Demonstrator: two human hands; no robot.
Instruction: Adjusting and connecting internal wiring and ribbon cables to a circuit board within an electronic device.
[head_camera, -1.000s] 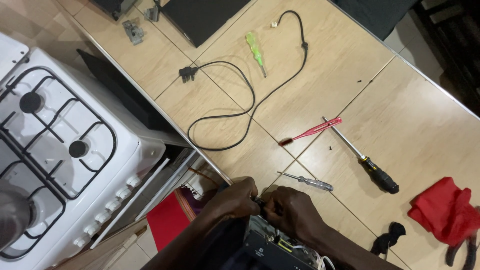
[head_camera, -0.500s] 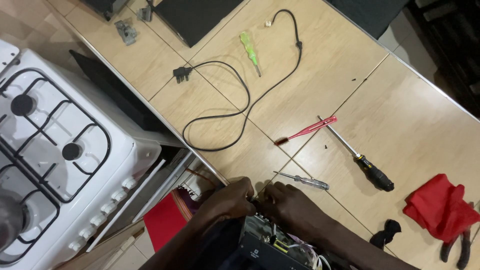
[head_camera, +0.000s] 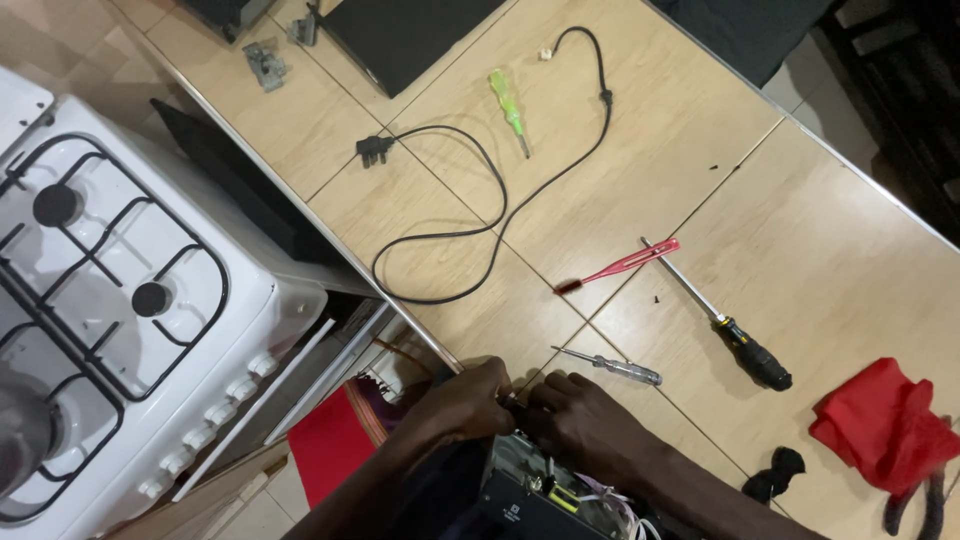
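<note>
Open electronic unit (head_camera: 545, 490) sits at bottom centre, wires showing. Your left hand (head_camera: 468, 402) and right hand (head_camera: 580, 425) meet at its top edge, fingers curled tight, pinching something too small to tell. Small clear-handled screwdriver (head_camera: 612, 367) lies just above; black cable (head_camera: 480, 200) upper centre; white stove (head_camera: 110, 300) left.
</note>
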